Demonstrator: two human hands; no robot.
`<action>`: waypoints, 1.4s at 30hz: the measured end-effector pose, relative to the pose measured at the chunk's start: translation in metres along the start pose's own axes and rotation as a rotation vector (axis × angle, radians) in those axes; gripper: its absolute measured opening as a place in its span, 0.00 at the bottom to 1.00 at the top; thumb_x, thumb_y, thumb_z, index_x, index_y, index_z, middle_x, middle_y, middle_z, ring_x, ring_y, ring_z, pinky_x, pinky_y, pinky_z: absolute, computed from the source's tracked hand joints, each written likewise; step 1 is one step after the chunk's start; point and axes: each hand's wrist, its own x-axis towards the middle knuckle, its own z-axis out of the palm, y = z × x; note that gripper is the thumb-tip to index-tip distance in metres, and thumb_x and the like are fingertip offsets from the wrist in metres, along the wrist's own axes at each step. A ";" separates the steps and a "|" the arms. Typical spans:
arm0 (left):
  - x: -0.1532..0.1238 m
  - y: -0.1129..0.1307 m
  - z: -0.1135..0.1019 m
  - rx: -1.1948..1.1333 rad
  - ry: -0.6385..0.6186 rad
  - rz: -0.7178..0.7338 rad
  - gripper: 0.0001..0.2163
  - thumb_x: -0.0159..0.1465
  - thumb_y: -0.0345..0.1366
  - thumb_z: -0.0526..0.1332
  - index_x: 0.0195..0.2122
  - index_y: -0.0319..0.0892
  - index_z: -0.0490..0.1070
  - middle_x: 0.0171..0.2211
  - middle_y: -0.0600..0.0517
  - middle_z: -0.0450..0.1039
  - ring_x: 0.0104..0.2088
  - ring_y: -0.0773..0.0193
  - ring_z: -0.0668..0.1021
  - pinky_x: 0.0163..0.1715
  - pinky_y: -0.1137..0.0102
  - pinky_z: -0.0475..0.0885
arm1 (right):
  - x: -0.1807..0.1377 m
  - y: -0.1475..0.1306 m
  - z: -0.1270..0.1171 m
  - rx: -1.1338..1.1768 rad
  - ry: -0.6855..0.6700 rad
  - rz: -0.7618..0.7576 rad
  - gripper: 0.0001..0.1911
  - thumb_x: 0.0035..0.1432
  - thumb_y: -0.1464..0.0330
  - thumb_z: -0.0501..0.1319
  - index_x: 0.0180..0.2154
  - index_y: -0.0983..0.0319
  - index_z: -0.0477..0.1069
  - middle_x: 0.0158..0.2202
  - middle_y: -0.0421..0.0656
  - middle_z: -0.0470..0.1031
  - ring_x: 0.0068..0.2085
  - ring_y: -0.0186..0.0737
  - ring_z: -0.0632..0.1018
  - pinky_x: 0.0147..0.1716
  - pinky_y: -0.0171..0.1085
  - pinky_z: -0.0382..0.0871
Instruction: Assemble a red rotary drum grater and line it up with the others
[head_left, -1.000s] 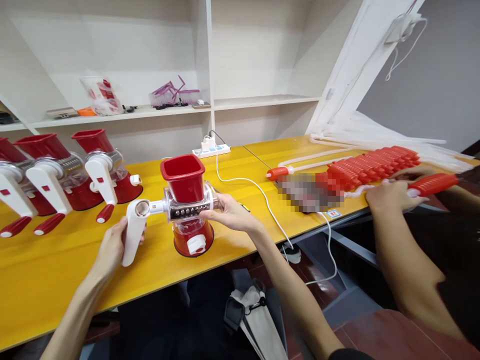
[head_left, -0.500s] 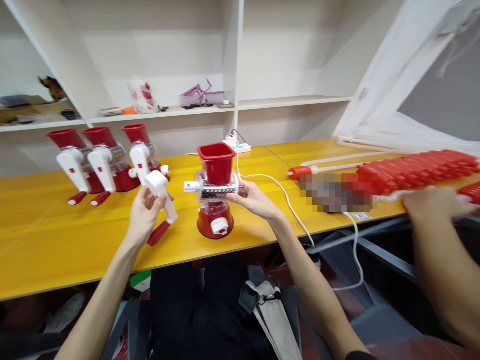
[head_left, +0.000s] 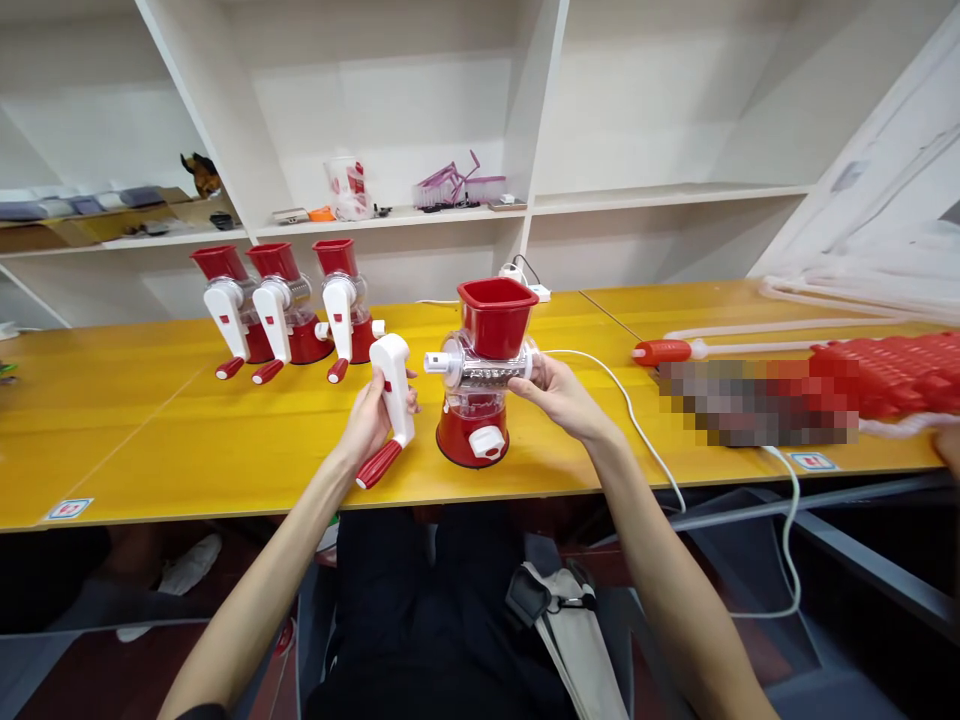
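Gripping the white crank handle with a red knob (head_left: 388,408), the left hand (head_left: 369,420) sits just left of the red-and-clear rotary grater (head_left: 484,385) on the yellow tabletop (head_left: 187,440); its white shaft stub (head_left: 435,363) points toward the crank, while the right hand (head_left: 559,388) clasps the drum's far side.

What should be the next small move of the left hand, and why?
Probably bring the crank handle in the left hand across to the white shaft stub of the grater. The stub is bare and faces the handle, and the right hand steadies the drum.
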 end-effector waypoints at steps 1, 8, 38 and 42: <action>-0.001 0.002 0.002 -0.016 -0.004 -0.027 0.26 0.62 0.61 0.59 0.39 0.39 0.70 0.23 0.54 0.68 0.23 0.67 0.73 0.28 0.68 0.75 | 0.000 0.000 0.000 0.002 0.004 -0.002 0.24 0.54 0.53 0.70 0.48 0.60 0.73 0.48 0.46 0.80 0.48 0.44 0.80 0.51 0.44 0.74; -0.007 0.007 0.006 -0.016 -0.106 -0.061 0.23 0.59 0.58 0.65 0.33 0.40 0.67 0.25 0.55 0.65 0.20 0.73 0.67 0.17 0.75 0.66 | 0.001 0.005 -0.008 0.015 -0.007 -0.002 0.23 0.55 0.54 0.70 0.47 0.60 0.73 0.46 0.46 0.80 0.45 0.43 0.80 0.50 0.44 0.75; -0.019 0.021 -0.003 -0.097 -0.633 -0.184 0.19 0.63 0.51 0.65 0.37 0.38 0.69 0.26 0.54 0.65 0.20 0.74 0.66 0.19 0.76 0.66 | 0.000 0.009 -0.009 0.086 -0.045 -0.042 0.27 0.52 0.49 0.70 0.49 0.58 0.75 0.49 0.46 0.80 0.50 0.45 0.79 0.52 0.43 0.73; -0.019 0.022 -0.010 -0.051 -0.649 -0.174 0.18 0.64 0.50 0.64 0.38 0.37 0.70 0.27 0.52 0.66 0.21 0.72 0.68 0.20 0.75 0.66 | 0.000 0.010 -0.009 0.116 -0.071 -0.033 0.28 0.51 0.49 0.71 0.48 0.58 0.75 0.49 0.46 0.80 0.49 0.45 0.79 0.51 0.42 0.73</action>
